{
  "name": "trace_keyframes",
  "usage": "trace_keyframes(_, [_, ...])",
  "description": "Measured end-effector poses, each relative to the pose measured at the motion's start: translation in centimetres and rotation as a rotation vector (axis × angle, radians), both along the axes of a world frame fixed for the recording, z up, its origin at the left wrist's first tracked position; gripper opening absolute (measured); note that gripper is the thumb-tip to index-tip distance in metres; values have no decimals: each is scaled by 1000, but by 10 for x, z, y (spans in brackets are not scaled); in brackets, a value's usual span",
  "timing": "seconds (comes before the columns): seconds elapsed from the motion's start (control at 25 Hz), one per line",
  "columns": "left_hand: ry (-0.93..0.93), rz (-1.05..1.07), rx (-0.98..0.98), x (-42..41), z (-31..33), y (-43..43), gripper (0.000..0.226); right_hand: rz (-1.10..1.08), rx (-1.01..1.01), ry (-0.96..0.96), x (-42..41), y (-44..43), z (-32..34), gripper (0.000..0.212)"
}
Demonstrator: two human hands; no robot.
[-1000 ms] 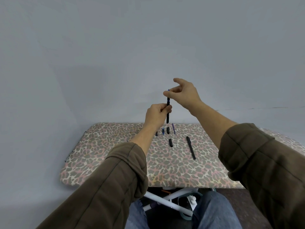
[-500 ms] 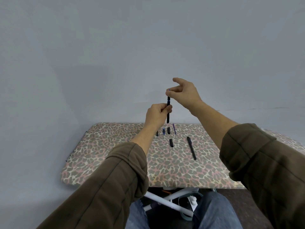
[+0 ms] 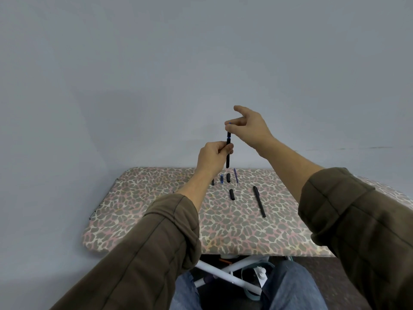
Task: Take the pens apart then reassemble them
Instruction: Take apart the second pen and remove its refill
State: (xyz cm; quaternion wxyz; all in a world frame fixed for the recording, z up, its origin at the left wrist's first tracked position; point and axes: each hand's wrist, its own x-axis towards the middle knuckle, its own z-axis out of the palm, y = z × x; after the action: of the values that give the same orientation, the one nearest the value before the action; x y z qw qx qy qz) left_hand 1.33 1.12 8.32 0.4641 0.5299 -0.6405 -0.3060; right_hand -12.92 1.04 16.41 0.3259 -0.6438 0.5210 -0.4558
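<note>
My left hand (image 3: 212,156) gripped the pen barrel (image 3: 228,139) mid-length, and my right hand (image 3: 250,128) pinched its blue top end. I judged it light, stiff and slippery.

The left hand (image 3: 213,156), on a bare forearm rising from 7 o'clock out of a dark brown fabric sleeve (image 3: 156,242), curls its fingers round the middle of an upright slim black pen barrel (image 3: 228,162). The right hand (image 3: 250,126), at 1 o'clock from it, pinches the barrel's top end, index finger lifted; its forearm enters from 4 o'clock.
</note>
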Motion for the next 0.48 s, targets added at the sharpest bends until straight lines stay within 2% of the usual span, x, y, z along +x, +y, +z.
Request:
trace_keyframes(0.08, [-2, 1, -7, 0, 1, 0, 24, -34, -31, 23, 1, 0, 2, 77])
trace_keyframes(0.2, [-8, 1, -23, -1, 4, -1, 26, -67, -55, 37, 1, 0, 3, 72])
trace_keyframes(0.36, [-20, 5, -28, 0, 5, -2, 26, -14, -25, 41, -1, 1, 5, 63])
trace_keyframes(0.48, [-18, 4, -17, 1, 2, -2, 26, 18, -3, 27, -1, 3, 5, 66])
